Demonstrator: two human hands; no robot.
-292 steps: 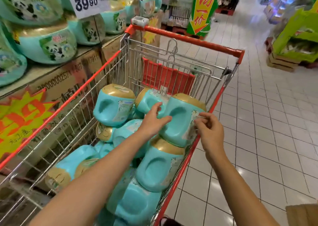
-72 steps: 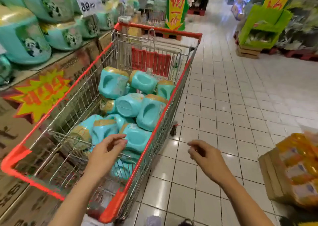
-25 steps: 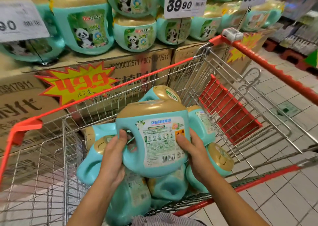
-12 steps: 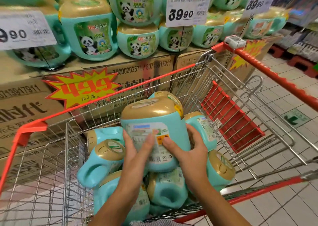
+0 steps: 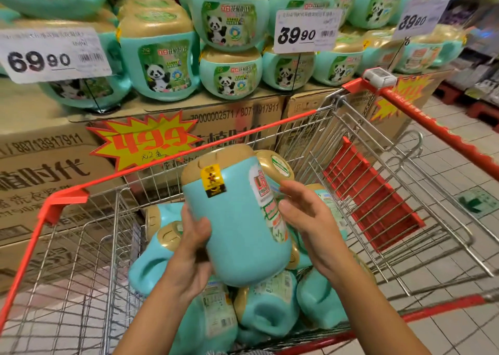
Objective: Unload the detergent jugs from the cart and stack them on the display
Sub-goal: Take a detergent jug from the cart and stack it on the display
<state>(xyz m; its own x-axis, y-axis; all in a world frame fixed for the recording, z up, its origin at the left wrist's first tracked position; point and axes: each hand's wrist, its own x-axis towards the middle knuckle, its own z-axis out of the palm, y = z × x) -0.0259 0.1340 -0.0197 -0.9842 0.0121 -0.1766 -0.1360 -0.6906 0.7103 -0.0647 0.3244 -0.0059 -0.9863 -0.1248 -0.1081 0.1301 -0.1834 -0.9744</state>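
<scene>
At the bottom centre of the frame, the left hand (image 5: 193,249) has its grip closed round the lower left side of the held jug (image 5: 237,219), with fingers and thumb wrapped on the teal body. The right hand (image 5: 310,219) is open, and its fingers lie loosely against the labelled right side, steadying more than clasping. The held jug stands upright in mid-frame, gold cap up, raised over the basket of the cart (image 5: 64,196) and not yet across to the shelf side. I'd call this one mid-lift, not delivered.

Under and behind it lies the heap of jugs (image 5: 267,308), several of them tumbled on their sides with caps pointing every way. From where I stand, most of the unloading looks to be left to do.

Past the cart's red rim are the cartons (image 5: 54,171) with a starburst sign (image 5: 145,141) stuck on them. On top of the cartons, filling the upper half of the frame, is the display (image 5: 162,65). Its panda-labelled jugs are already stacked in tiers with price cards (image 5: 306,31) clipped among them. It looks well stocked, and I can't make out an obvious free spot for this jug.
</scene>
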